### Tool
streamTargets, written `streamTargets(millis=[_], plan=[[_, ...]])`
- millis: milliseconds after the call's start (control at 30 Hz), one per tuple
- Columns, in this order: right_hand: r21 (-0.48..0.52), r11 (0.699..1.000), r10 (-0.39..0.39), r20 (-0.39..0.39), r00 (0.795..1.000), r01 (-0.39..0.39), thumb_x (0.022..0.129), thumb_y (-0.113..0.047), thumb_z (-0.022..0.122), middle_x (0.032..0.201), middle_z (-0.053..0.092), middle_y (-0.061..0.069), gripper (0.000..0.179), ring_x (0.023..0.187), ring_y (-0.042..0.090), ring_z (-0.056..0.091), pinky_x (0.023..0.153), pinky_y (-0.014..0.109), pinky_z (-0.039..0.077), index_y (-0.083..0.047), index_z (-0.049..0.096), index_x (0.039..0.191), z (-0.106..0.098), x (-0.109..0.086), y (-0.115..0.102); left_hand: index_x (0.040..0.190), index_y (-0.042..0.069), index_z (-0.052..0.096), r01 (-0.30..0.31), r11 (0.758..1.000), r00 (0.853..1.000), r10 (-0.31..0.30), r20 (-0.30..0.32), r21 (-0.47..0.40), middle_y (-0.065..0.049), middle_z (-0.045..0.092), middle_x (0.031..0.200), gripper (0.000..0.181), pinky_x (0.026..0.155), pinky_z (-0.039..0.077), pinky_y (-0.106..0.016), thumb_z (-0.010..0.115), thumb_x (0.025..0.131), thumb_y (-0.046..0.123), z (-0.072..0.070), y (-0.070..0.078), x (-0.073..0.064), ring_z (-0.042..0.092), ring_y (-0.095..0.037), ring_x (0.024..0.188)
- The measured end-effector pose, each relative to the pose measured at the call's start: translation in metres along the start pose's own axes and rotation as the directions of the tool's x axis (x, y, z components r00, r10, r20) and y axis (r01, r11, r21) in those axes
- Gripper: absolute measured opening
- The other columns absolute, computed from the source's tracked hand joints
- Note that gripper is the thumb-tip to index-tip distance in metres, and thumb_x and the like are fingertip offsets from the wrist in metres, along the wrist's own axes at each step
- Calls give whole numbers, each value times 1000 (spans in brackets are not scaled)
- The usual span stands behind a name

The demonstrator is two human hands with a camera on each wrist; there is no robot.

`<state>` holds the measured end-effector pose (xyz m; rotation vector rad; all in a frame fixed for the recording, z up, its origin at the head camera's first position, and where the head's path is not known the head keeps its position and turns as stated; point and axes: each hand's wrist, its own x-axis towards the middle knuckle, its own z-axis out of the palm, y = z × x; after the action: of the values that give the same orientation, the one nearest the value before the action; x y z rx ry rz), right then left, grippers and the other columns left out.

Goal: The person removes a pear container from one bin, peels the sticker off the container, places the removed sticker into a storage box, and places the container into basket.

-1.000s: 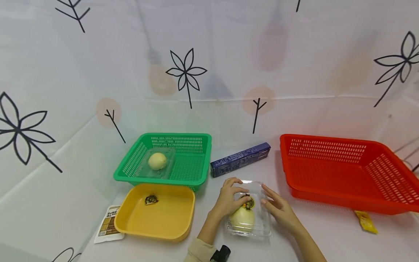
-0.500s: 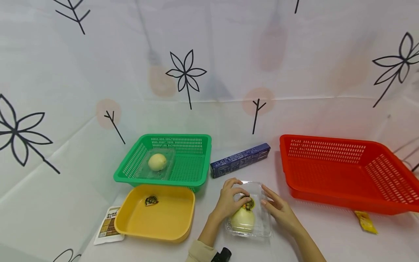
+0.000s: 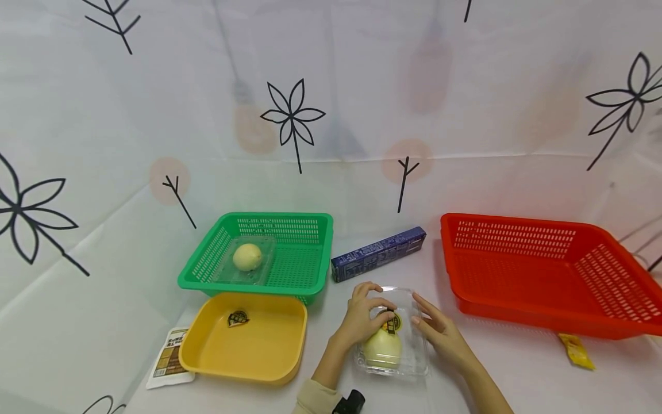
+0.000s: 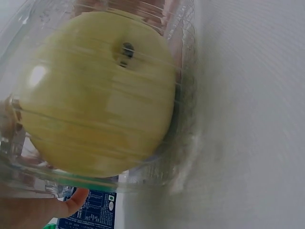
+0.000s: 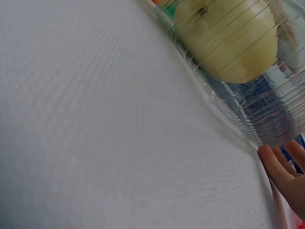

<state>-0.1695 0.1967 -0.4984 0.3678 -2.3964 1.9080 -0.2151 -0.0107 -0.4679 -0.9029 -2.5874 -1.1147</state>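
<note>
A clear plastic clamshell box rests on the white tabletop in front of me, with a pale yellow-green fruit, like an apple or pear, inside. On its lid is a round black-and-yellow sticker. My left hand reaches over the lid from the left, its thumb and index fingertips together at the sticker's upper edge. Along the box's right side, my right hand touches the edge with extended fingers. Close up, the fruit shows a dark end through the ribbed plastic; the right fingertips meet the box's corner.
A green basket at the back left holds another boxed fruit. Before it stands a yellow tray with a sticker inside, beside a white-and-brown packet. A blue box lies behind; a red basket and yellow sachet are right.
</note>
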Motion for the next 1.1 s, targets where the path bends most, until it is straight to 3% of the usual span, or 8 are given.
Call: streamTargets(millis=[300,533,700,1100], plan=[[-7,1000,2,-3,1000,-2,93,-10,55,141,37,29,53,116,50,48,81,30,49,-1,37,142,0,0,-1,89,17,72,9,999,1000,-10,-11,-40,-8,52,120,9,88,34,-41,69,84,24,-1,1,0,35,-25,123],[-8,1000,0,-3,1000,0,93,-9,55,141,37,31,52,115,51,48,81,31,50,-2,37,142,-1,0,0,102,16,74,0,1000,1000,0,-3,-11,-6,52,120,20,87,35,-40,68,86,25,-2,2,0,35,-25,124],[-4,1000,4,-2,1000,-4,94,-9,55,140,37,32,52,114,50,49,79,25,48,-2,37,142,-1,0,0,95,15,77,-2,1000,1000,2,-20,-15,-6,54,120,15,90,36,-45,69,85,24,-1,3,-1,37,-26,124],[-6,1000,12,-1,1000,-12,94,-9,55,139,37,34,53,114,49,49,80,33,50,0,36,142,0,0,-1,85,13,74,-45,996,993,37,-108,-77,-10,57,115,7,86,36,-46,73,81,19,5,-1,-1,41,-26,119]])
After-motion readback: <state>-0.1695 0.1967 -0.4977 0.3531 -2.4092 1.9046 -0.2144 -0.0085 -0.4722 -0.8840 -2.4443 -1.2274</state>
